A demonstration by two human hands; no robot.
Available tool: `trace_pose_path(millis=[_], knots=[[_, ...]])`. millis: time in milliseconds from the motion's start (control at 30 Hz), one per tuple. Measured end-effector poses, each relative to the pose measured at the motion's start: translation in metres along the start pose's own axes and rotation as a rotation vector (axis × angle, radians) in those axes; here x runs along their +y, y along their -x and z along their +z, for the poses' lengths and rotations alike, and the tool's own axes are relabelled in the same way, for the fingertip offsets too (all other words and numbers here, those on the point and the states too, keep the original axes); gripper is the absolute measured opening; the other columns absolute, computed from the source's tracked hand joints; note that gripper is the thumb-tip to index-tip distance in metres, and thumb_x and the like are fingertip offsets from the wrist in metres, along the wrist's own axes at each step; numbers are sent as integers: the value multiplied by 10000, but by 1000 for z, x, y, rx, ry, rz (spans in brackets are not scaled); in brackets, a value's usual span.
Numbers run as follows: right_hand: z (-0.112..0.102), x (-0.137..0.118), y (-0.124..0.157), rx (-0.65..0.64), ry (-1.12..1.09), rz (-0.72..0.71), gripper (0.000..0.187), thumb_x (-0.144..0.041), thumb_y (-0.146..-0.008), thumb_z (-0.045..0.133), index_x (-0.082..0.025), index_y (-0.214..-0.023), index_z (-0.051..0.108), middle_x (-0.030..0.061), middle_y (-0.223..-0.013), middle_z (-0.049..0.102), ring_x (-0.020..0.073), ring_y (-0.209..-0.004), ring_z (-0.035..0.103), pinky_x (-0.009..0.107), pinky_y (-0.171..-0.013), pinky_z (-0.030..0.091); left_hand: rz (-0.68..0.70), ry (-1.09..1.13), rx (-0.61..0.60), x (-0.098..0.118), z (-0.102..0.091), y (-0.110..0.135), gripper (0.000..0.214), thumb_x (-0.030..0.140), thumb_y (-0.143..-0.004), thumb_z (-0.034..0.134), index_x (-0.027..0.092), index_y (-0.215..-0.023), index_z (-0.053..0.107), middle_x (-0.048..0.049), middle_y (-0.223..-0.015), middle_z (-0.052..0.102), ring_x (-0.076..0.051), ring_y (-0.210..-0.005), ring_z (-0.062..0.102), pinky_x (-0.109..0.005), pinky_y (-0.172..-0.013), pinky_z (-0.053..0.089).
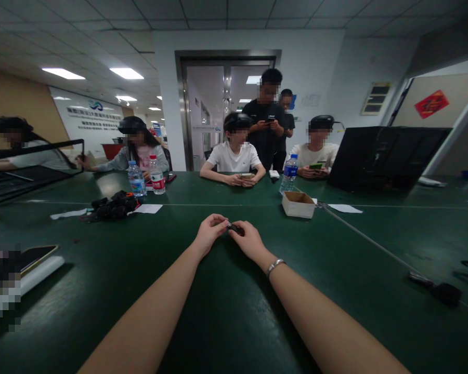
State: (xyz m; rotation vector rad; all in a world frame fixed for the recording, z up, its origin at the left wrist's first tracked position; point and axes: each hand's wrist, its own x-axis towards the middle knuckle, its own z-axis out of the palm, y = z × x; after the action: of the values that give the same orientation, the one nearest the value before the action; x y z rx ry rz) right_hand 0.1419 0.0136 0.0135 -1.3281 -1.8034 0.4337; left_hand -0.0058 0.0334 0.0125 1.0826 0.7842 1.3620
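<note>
Both hands meet over the green table (218,332), in the middle of the view. A small dark object with a shiny metal end (237,229) lies between them; it is too small to name. My right hand (250,240) has its fingers closed around the dark part. With thumb and finger pressed together, my left hand (210,234) pinches at the shiny end. A silver bracelet (275,266) circles my right wrist.
An open cardboard box (298,206) and a water bottle (289,174) stand ahead to the right. Left of the hands lie a dark tangled bundle (117,205) and two bottles (136,181). A large black monitor (382,158) is farther right. Several people sit or stand across the table.
</note>
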Motion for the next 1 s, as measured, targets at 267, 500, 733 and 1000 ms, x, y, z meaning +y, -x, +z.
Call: trace_pose_path(millis=[267, 500, 733, 1000], knots=[[-1, 0, 1, 46, -37, -14, 181, -217, -735, 620, -185, -912, 642, 22, -844, 551, 139, -744, 520, 290, -702, 437, -16, -49, -13, 0, 0, 1, 324, 287, -580, 789, 148, -835, 645, -23, -806, 623, -123, -796, 598, -291, -794, 482], [-3, -1, 2, 112, -86, -33, 180, -164, -694, 622, -187, -872, 612, 11, -870, 504, 104, -647, 486, 267, -628, 452, 3, -210, -28, -5, -1, -3, 313, 364, -627, 751, 132, -826, 683, -49, -799, 643, -118, -724, 589, -272, -736, 476], [-3, 0, 3, 113, -117, -41, 205, -143, -701, 602, -192, -900, 616, 14, -910, 482, 99, -669, 497, 267, -646, 470, 50, -367, -26, 1, 2, 1, 313, 417, -651, 703, 132, -770, 654, 3, -628, 577, -94, -580, 516, -227, -579, 407], [-1, -3, 3, 116, -124, -85, 194, -126, -697, 595, -193, -879, 606, 18, -901, 476, 117, -723, 502, 261, -644, 471, 60, -511, 3, 2, -1, 0, 372, 521, -666, 643, 153, -659, 592, 33, -516, 515, -93, -484, 461, -225, -498, 359]])
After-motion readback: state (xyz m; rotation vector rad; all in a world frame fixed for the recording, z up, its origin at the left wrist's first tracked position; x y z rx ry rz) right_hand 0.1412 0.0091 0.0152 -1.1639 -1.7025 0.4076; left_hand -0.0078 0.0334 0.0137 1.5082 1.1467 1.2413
